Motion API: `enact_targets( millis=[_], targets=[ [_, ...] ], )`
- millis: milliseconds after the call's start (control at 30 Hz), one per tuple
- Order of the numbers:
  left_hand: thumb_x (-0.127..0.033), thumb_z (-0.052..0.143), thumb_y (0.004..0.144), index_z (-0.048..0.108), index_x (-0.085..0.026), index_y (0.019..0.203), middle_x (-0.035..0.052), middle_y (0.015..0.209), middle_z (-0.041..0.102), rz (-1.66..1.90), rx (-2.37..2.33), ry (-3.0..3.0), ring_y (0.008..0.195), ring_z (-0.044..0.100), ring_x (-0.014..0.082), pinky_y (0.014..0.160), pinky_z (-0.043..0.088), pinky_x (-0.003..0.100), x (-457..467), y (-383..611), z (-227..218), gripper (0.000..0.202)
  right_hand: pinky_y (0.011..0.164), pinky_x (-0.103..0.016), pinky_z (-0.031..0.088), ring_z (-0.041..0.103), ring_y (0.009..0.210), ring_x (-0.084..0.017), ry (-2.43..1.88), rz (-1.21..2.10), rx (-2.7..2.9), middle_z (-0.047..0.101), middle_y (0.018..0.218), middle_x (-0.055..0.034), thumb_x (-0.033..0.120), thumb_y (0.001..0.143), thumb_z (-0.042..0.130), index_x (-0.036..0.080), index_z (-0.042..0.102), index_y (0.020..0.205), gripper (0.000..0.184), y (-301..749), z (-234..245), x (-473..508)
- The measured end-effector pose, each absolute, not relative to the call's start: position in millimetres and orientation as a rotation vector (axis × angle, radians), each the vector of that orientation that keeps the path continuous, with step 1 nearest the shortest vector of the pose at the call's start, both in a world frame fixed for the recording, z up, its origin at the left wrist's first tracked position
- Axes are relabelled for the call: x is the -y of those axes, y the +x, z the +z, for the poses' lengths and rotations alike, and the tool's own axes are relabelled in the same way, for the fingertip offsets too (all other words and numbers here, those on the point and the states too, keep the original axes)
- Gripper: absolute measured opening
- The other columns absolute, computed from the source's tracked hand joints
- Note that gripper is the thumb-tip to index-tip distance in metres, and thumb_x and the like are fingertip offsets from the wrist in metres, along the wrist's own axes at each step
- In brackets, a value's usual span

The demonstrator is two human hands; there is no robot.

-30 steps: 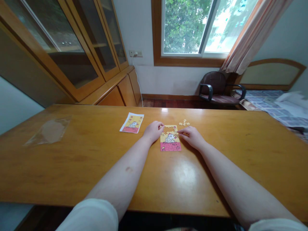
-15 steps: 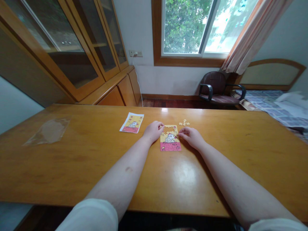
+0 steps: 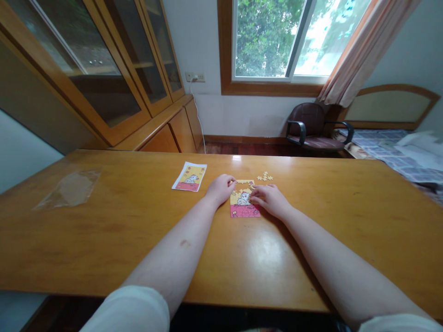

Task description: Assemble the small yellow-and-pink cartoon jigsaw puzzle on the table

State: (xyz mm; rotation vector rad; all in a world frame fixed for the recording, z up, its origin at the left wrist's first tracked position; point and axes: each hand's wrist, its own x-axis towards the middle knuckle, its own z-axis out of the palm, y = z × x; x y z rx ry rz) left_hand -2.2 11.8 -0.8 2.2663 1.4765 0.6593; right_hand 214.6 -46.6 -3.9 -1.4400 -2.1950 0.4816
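A small yellow and pink jigsaw puzzle (image 3: 242, 203) with a cartoon animal lies on the wooden table (image 3: 138, 230). My left hand (image 3: 220, 188) rests curled at the puzzle's upper left corner, fingers touching its edge. My right hand (image 3: 269, 199) lies over the puzzle's right side, fingers pressed together on its upper part; whether a piece is under them is hidden. Several loose pieces (image 3: 265, 176) sit just beyond the puzzle. A reference picture card (image 3: 189, 176) lies to the left.
A clear plastic bag (image 3: 69, 189) lies at the table's far left. Wooden glass-door cabinets (image 3: 114, 78) stand on the left. Beyond the table are a dark armchair (image 3: 313, 127), a window and a bed (image 3: 404, 152) at the right.
My right hand has slid left from the puzzle's right edge onto the puzzle itself. My left hand has stayed at the upper left corner.
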Motion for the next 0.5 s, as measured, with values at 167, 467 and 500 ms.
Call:
enact_targets(
  millis=[167, 467, 500],
  targets=[
    [-0.028, 0.05, 0.087, 0.07, -0.019, 0.088, 0.0047, 0.087, 0.066, 0.672, -1.472, 2.266, 0.082, 0.059, 0.0181, 0.073, 0.045, 0.028, -13, -3, -3, 0.022, 0.099, -0.047, 0.031, 0.053, 0.124, -0.026, -1.431, 0.436, 2.235, 0.07, 0.114, -0.0057, 0.031, 0.085, 0.064, 0.026, 0.068, 0.096, 0.012, 218, -8, 46],
    [-0.029, 0.051, 0.087, 0.07, -0.021, 0.09, 0.0057, 0.091, 0.066, 0.611, -1.527, 2.254, 0.084, 0.061, 0.0192, 0.075, 0.046, 0.029, -12, -3, -3, 0.021, 0.097, -0.045, 0.035, 0.058, 0.107, -0.025, -1.32, 0.342, 2.303, 0.072, 0.102, -0.0054, 0.027, 0.08, 0.065, 0.025, 0.071, 0.098, 0.019, 230, -10, 43],
    [-0.029, 0.051, 0.087, 0.07, -0.021, 0.091, 0.0062, 0.093, 0.066, 0.585, -1.565, 2.246, 0.085, 0.061, 0.0197, 0.076, 0.047, 0.03, -13, -4, -4, 0.021, 0.096, -0.044, 0.035, 0.058, 0.104, -0.024, -1.286, 0.346, 2.323, 0.072, 0.1, -0.0048, 0.026, 0.081, 0.063, 0.025, 0.072, 0.094, 0.016, 231, -9, 43]
  ],
)
